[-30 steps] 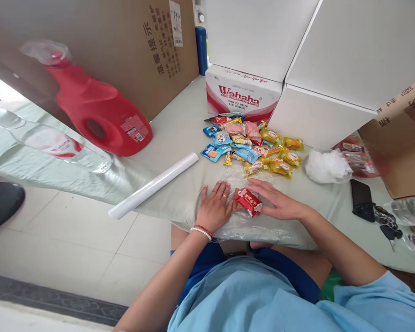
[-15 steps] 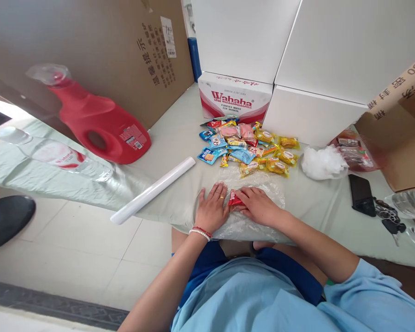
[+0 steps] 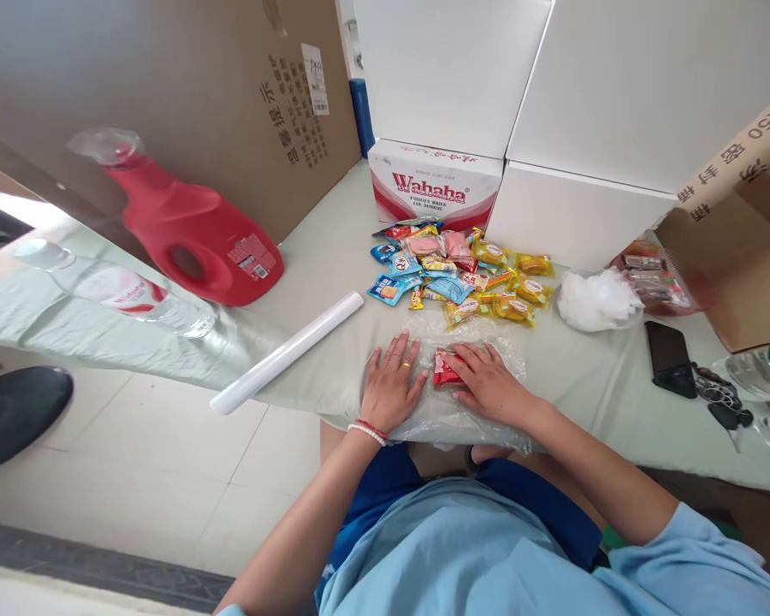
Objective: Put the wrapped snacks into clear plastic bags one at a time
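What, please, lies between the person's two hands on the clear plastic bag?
In the head view, a red snack packet lies between the left hand and the right hand, on the clear bag. The right hand's fingers partly cover it.

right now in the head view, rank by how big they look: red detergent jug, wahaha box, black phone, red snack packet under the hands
1. red detergent jug, though it sits nearer the camera
2. Wahaha box, fairly close to the jug
3. black phone
4. red snack packet, partly covered by the right hand
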A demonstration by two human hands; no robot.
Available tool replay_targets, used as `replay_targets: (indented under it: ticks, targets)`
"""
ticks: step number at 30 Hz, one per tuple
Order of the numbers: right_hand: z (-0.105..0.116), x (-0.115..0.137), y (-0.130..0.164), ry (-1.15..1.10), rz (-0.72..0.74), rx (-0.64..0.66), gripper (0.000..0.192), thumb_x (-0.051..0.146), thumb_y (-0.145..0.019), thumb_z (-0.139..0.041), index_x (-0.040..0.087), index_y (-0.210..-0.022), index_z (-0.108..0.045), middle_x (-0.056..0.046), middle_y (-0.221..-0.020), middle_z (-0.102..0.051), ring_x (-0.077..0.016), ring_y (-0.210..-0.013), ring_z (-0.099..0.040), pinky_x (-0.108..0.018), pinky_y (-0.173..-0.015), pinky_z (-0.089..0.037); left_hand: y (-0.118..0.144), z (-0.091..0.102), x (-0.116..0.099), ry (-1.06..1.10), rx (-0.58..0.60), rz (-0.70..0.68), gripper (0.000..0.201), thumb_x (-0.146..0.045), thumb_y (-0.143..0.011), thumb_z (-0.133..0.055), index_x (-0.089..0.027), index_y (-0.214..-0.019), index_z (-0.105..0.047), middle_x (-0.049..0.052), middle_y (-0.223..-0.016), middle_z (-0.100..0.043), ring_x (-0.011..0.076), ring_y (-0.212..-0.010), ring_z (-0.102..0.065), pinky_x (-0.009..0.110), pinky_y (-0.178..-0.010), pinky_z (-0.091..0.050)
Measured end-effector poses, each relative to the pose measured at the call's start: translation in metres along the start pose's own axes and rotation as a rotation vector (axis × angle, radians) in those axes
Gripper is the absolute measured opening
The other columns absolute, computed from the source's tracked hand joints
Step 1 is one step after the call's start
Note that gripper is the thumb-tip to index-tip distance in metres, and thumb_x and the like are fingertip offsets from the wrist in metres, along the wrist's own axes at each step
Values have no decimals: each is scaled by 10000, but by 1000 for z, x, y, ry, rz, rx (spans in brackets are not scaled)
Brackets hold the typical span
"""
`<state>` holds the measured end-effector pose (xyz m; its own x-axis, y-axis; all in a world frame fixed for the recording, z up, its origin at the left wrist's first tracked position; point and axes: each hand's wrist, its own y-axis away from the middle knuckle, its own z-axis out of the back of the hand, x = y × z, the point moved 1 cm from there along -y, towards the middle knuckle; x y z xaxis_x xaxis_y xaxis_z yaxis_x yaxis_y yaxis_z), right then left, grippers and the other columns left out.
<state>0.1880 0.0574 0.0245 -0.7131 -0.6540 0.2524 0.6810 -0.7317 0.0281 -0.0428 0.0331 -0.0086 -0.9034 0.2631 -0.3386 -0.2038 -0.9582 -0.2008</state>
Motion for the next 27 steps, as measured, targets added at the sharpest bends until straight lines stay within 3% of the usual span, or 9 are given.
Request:
replay_targets:
  ticks: [3,8,10,13,15,17,21,24,27]
  targets:
    - [16,-4,20,-150,52,-79,704,413,-1028,-549,217,-1639,-259,-175,-1670,-316,-329,-1539,-289,-634,-1242,-238,15,15,15,206,-44,-90,511,-357,-1035,-419,-249,-1530,-484,99,-1665,-390,275,-1576,-292,545,-1281,-221]
    - [28,0,70,-264,181,-149,922,635,-907,-668,214,-1630,-281,-177,-1621,-386,-347,-1510,-324,-574,-1236,-304,49,39,35,395,233,-333,682,-246,-900,-530,-273,-1571,-410,76,-1626,-457,291,-1580,-279,578,-1297,-154]
    - [21,2,82,-217,148,-177,805,573,-921,-682,212,-1578,-388,-180,-1535,-493,-364,-1427,-423,-605,-1186,-353,56,43,38,343,293,-334,733,-213,-844,-579,-261,-1559,-424,89,-1651,-415,318,-1589,-247,614,-1291,-121]
    - [15,-2,84,-261,33,-326,319,320,-1027,-543,219,-1318,-626,-136,-1177,-690,-292,-1129,-599,-496,-979,-511,53,42,38,285,262,-283,640,-196,-854,-579,-245,-1489,-511,107,-1604,-483,318,-1584,-260,629,-1285,-101]
    - [21,-9,78,-355,-32,-410,206,272,-1038,-504,225,-1123,-685,-97,-984,-696,-253,-971,-617,-417,-860,-526,41,41,37,304,209,-262,410,-233,-911,-561,-269,-1309,-654,80,-1464,-631,301,-1565,-314,623,-1285,-102]
    - [29,-19,70,-457,-101,-439,188,311,-1031,-526,231,-1028,-696,-72,-921,-685,-232,-912,-624,-381,-825,-514,25,41,35,372,143,-229,223,-283,-960,-542,-274,-1094,-720,52,-1283,-740,280,-1517,-406,602,-1285,-135]
    - [33,-49,58,-706,-354,-423,268,469,-965,-602,223,-952,-707,-43,-896,-690,-204,-833,-638,-333,-783,-505,-11,38,31,556,17,-37,218,-403,-967,-552,-241,-965,-700,64,-1132,-771,268,-1344,-591,499,-1213,-347]
    - [18,-69,55,-874,-525,-386,377,576,-895,-613,207,-892,-688,-20,-784,-658,-184,-705,-598,-303,-674,-480,-32,26,30,630,20,169,306,-491,-945,-536,-222,-968,-681,58,-1005,-761,240,-1018,-711,386,-948,-531]
    - [4,-78,56,-840,-626,-362,379,581,-865,-590,211,-848,-669,4,-681,-601,-172,-629,-548,-287,-609,-434,-43,12,30,595,38,325,316,-485,-922,-514,-214,-991,-661,11,-782,-707,200,-733,-663,328,-735,-518]
